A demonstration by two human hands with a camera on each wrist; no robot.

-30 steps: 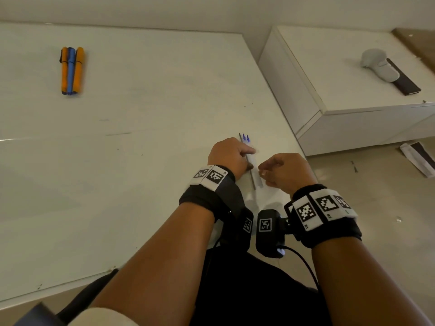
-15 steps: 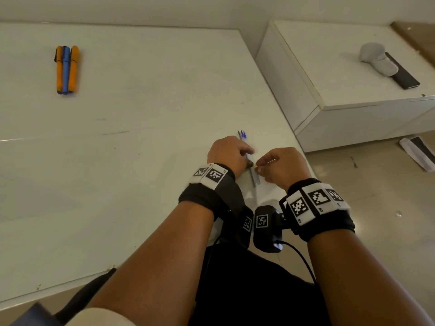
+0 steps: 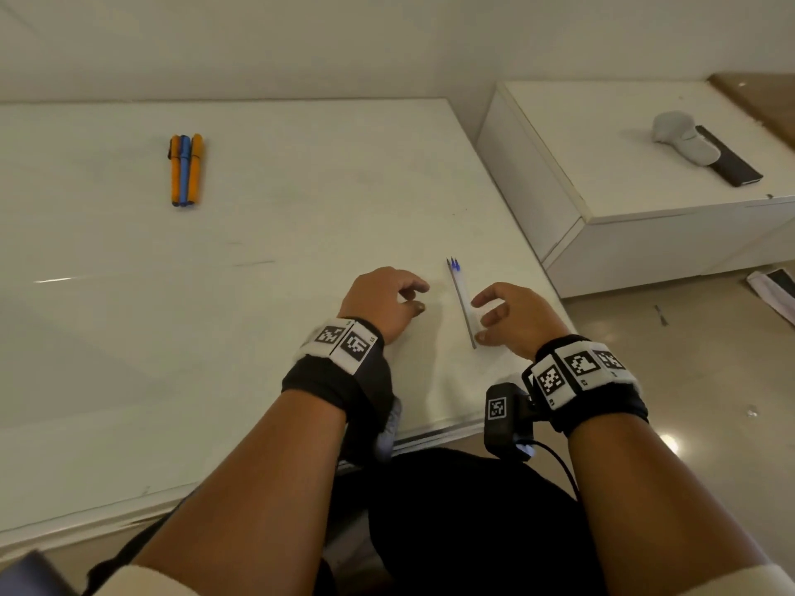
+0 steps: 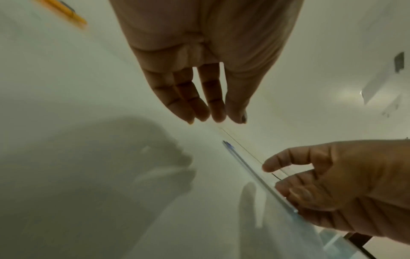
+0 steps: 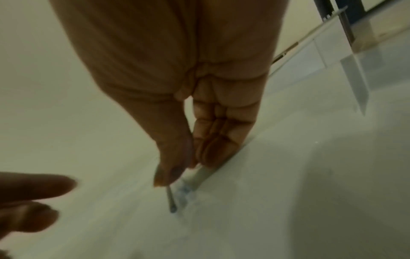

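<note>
Left hand [image 3: 383,299] and right hand [image 3: 514,316], both relaxed, flank the laid-down pens [image 3: 460,294]; lifting them probably needs a fine pinch.

Looks to me like a plain office or study room: a broad white surface [image 3: 301,217] with a bundle of orange and blue markers [image 3: 185,169] and some thin pens [image 3: 461,290] lying on it, a low white cabinet [image 3: 645,238] alongside carrying a dark flat gadget [image 3: 727,161], a bare pale wall [image 3: 344,45], a glossy tiled floor [image 3: 697,380]
</note>
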